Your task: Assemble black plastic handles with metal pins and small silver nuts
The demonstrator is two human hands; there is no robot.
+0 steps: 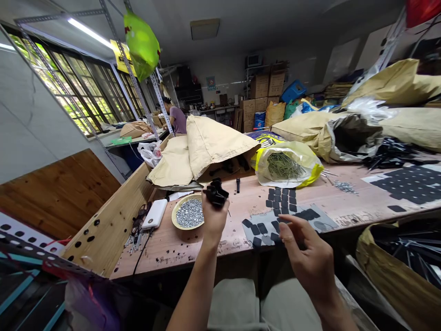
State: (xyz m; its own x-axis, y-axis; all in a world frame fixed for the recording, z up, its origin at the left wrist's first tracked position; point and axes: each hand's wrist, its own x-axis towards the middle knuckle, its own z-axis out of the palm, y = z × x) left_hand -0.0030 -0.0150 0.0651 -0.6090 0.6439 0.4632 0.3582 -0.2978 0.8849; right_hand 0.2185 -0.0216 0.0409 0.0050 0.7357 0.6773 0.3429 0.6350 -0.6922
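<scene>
Black part [217, 192], one, in left hand [214, 220], one bowl [179, 226] nearby

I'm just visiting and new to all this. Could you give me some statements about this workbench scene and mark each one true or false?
1. The left hand holds a black part. True.
2. A white device lies left of the bowl. True.
3. Green stalks fill the bowl. False: small silvery pieces do.
4. A red bag hangs at upper left. False: a bright green bag hangs there.
5. The yellow-edged sack shows thin greenish strands through its open end. True.
6. The right hand is in the bowl. False: the right hand is well to the bowl's right.
</scene>
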